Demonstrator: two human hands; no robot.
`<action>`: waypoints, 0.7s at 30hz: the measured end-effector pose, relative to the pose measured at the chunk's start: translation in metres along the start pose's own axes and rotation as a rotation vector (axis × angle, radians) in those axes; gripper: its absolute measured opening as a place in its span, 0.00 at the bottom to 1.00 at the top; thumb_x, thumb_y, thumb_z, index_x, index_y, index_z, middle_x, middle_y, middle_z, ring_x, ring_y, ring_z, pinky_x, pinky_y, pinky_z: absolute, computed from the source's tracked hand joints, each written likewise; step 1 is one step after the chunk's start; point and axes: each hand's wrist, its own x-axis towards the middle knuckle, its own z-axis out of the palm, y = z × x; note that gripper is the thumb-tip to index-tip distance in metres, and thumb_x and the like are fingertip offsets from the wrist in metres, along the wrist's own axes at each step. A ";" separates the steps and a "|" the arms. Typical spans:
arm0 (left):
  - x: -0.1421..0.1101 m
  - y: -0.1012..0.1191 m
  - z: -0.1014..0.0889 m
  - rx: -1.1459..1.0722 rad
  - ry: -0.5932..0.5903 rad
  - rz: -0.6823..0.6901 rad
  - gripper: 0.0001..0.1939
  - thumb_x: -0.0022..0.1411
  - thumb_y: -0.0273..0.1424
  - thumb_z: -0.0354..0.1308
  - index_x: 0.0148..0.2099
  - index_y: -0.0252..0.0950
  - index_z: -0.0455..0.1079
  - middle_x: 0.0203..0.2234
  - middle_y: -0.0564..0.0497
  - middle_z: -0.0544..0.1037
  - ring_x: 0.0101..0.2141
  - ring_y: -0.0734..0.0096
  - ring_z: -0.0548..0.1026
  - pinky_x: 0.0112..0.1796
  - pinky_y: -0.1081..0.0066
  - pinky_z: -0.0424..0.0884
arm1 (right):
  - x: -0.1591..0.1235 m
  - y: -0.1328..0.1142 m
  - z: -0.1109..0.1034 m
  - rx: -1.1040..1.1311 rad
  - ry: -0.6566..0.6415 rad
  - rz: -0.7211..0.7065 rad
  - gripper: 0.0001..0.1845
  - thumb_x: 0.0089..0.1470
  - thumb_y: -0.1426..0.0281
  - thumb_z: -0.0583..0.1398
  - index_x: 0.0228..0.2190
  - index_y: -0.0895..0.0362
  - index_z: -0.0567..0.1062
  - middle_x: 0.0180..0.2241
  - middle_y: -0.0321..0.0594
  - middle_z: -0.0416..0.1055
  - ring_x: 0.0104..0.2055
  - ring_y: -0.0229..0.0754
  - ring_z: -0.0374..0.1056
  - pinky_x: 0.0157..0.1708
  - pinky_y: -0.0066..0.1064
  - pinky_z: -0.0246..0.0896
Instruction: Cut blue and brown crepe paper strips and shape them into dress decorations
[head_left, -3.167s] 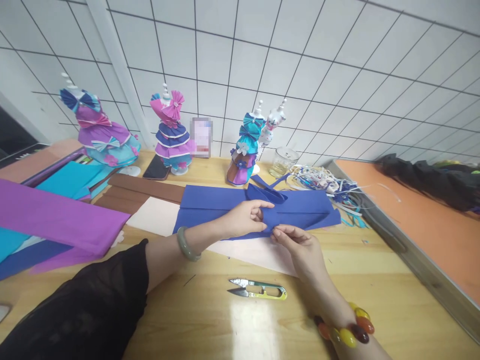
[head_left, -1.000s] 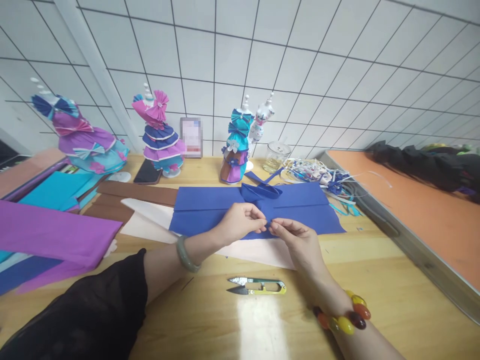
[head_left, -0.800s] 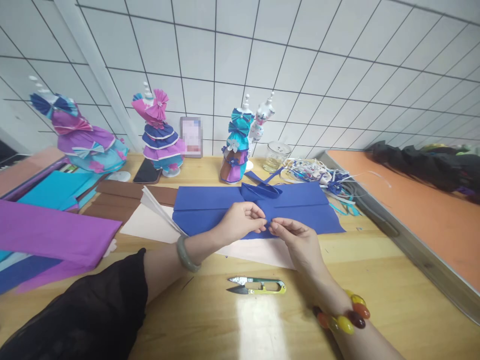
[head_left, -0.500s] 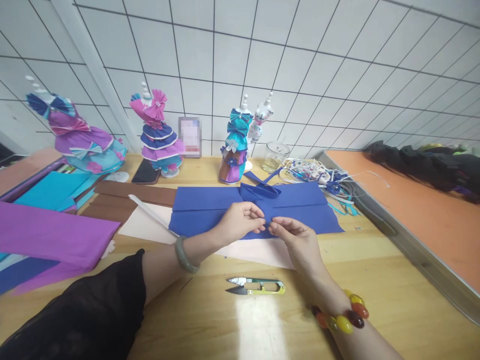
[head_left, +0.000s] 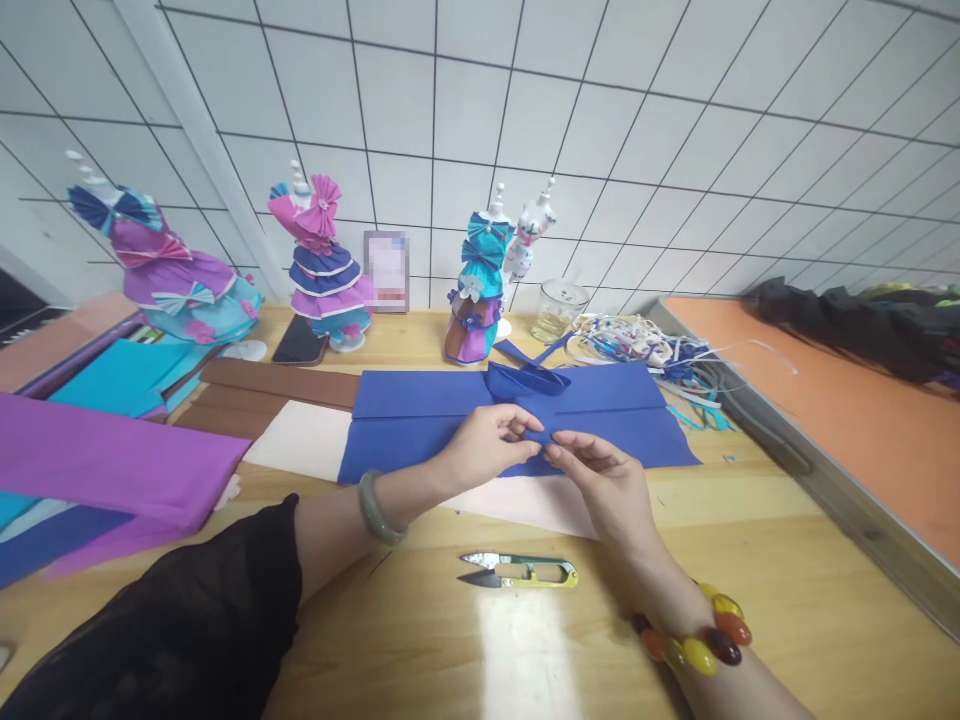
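My left hand (head_left: 491, 445) and my right hand (head_left: 606, 485) meet over the folded blue sheet (head_left: 409, 400), thumbs and forefingers pinched. Between the fingertips is a small blue piece (head_left: 544, 437) of the same colour, paper or cloth; its outline blends into the sheet behind it. Beyond the fingers a folded blue strip (head_left: 529, 380) lies on the sheet. Pale pink sheet (head_left: 300, 440) shows at the left of the blue one and under its front edge. Nearer me lie yellow-and-green thread snips (head_left: 521, 571), blades pointing left.
Small dress forms in ruffled dresses, such as the purple one (head_left: 184, 280), stand along the wall. A glass cup (head_left: 559, 310), a ribbon heap (head_left: 630, 345) and a phone (head_left: 298, 341) lie at the back. Purple (head_left: 120, 460) and brown sheets (head_left: 247, 400) lie left. An orange-bottomed tray (head_left: 847, 420) stands right.
Both hands have drawn together and now pinch a smaller-looking blue piece. The pale pink sheet's left corner lifted and folded over, then lies flat again. The view has shifted slightly.
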 end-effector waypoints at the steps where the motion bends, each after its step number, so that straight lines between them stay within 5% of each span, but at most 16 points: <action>1: 0.000 0.000 0.000 -0.008 -0.007 -0.004 0.11 0.47 0.25 0.60 0.37 0.31 0.69 0.23 0.53 0.69 0.26 0.77 0.69 0.30 0.74 0.66 | 0.000 0.000 0.000 -0.006 -0.003 -0.002 0.14 0.38 0.65 0.67 0.31 0.55 0.76 0.28 0.38 0.74 0.31 0.40 0.69 0.35 0.34 0.65; 21: -0.001 0.004 -0.001 -0.058 -0.008 -0.015 0.12 0.46 0.24 0.61 0.36 0.30 0.69 0.21 0.55 0.66 0.25 0.80 0.66 0.29 0.77 0.65 | 0.001 -0.001 0.001 0.003 -0.024 -0.021 0.15 0.39 0.63 0.66 0.32 0.54 0.76 0.30 0.38 0.74 0.31 0.40 0.69 0.36 0.35 0.64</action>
